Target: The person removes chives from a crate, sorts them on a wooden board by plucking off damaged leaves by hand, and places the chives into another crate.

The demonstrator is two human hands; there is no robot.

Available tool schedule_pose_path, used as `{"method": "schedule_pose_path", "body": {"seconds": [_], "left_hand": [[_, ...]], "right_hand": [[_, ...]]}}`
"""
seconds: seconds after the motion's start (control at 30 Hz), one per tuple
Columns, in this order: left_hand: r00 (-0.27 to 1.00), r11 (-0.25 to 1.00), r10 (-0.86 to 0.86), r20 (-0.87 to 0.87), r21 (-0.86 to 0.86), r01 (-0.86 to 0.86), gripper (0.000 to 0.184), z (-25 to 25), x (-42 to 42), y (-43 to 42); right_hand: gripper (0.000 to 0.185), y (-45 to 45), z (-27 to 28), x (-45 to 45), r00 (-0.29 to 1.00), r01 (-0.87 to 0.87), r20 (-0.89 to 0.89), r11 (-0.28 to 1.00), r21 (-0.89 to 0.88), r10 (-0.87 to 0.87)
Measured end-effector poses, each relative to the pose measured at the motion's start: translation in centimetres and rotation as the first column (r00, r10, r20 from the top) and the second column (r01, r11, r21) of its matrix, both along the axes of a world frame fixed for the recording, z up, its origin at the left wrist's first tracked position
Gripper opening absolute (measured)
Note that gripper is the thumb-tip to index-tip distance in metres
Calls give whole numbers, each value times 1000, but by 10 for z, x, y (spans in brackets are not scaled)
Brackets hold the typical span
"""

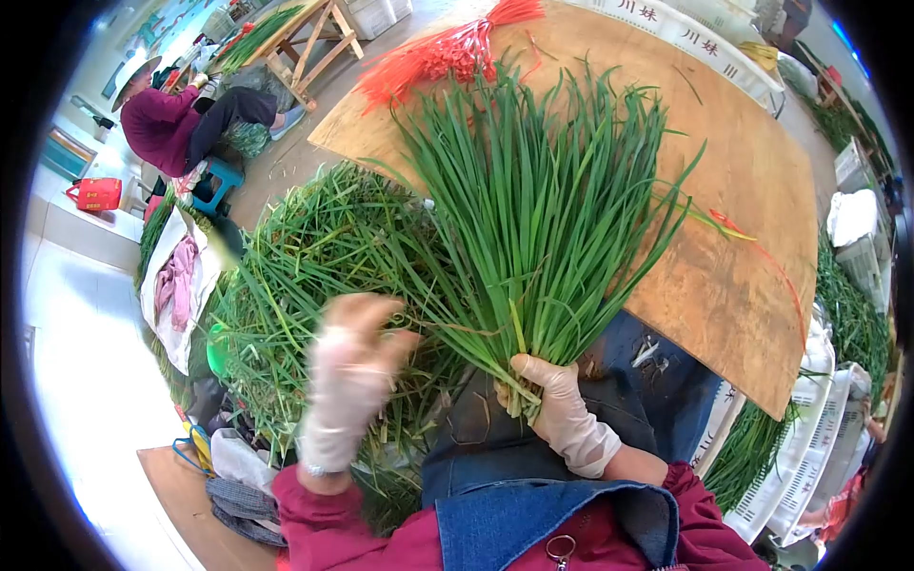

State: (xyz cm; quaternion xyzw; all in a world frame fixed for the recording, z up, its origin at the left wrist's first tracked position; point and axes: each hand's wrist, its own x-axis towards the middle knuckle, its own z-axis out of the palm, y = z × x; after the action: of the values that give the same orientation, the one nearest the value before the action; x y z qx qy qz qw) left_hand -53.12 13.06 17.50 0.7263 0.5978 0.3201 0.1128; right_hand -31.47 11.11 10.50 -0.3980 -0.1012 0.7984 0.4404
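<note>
Gripped a big bunch of long, flat green leaves point(543, 219) by the pale bottom ends with the right hand point(564, 407), in a thin whitish glove, with the thumb across the front. Held the bunch above the dark blue cloth point(657, 390) on the lap, with the tips fanned out toward a brown wooden table point(752, 200). Had the left hand point(350, 371), gloved too, in front of a messy green leaf heap point(314, 243). Could not tell open from closed there, because of blur. Saw thin, bright red strips point(443, 52) on the table's far side.
</note>
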Motion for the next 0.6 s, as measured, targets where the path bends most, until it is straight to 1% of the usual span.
{"method": "schedule_pose_path", "body": {"seconds": [0.03, 0.07, 0.1, 0.13, 0.2, 0.23, 0.27, 0.3, 0.33, 0.37, 0.4, 0.43, 0.5, 0.53, 0.57, 0.6], "left_hand": [[1000, 980, -13, 4, -200, 14, 41, 0, 26, 2], [989, 974, -79, -125, -219, 51, 45, -5, 42, 8], [975, 953, -153, -164, -287, 101, 42, -7, 56, 15], [958, 924, -263, -116, -316, 216, 31, -25, 53, 22], [986, 952, -164, -3, -261, 158, 13, -36, 34, 24], [973, 981, -88, -214, 151, 121, 4, -26, 19, 24], [980, 961, 143, -138, 258, -104, 4, -15, -4, 19], [938, 888, 347, -16, 327, -323, 8, -4, -26, 14], [696, 766, 636, -334, 387, -514, 6, -14, -83, 4], [531, 700, 705, -470, 581, -416, 10, 3, -103, -1], [331, 629, 771, -544, 733, -260, 13, 18, -110, -6], [464, 695, 713, -525, 612, -376, 17, 11, -107, -15], [697, 800, 600, -392, 298, -521, 26, -14, -80, -35], [887, 876, 460, 31, -177, -448, 29, -20, -40, -37], [880, 730, 456, 136, -622, -282, 30, -11, -1, -31], [790, 565, 539, 293, -821, -82, 28, -11, 26, -23]], "right_hand": [[29, 0, -1, 0, 1000, 4, 2, 1000, 11, -4], [29, 0, -2, 1, 1000, 11, 5, 1000, 22, -11], [30, -1, -3, 1, 1000, 12, 11, 1000, 19, -12], [30, -1, -4, 1, 1000, 10, 16, 1000, 17, -11], [30, 1, -4, 2, 1000, 4, 13, 1000, 15, -5], [30, 1, -4, 2, 1000, 2, 5, 1000, 8, -2], [30, 0, -4, 3, 1000, -1, -6, 1000, -6, 1], [30, -1, -4, 3, 1000, -1, -11, 1000, -12, 1], [31, 0, -3, 3, 1000, -2, -17, 1000, -16, 2], [31, 0, -2, 3, 1000, -5, -22, 1000, -20, 4], [30, 0, -1, 3, 999, -6, -32, 1000, -18, 5], [30, 0, 0, 4, 999, -5, -40, 1000, -15, 5], [30, 0, 1, 3, 999, -7, -53, 1000, -14, 6], [30, 0, 0, 3, 998, -12, -56, 1000, -16, 11], [30, 0, 0, 3, 998, -18, -58, 1000, -14, 17], [29, 1, 0, 3, 998, -21, -51, 1000, -15, 20]]}}
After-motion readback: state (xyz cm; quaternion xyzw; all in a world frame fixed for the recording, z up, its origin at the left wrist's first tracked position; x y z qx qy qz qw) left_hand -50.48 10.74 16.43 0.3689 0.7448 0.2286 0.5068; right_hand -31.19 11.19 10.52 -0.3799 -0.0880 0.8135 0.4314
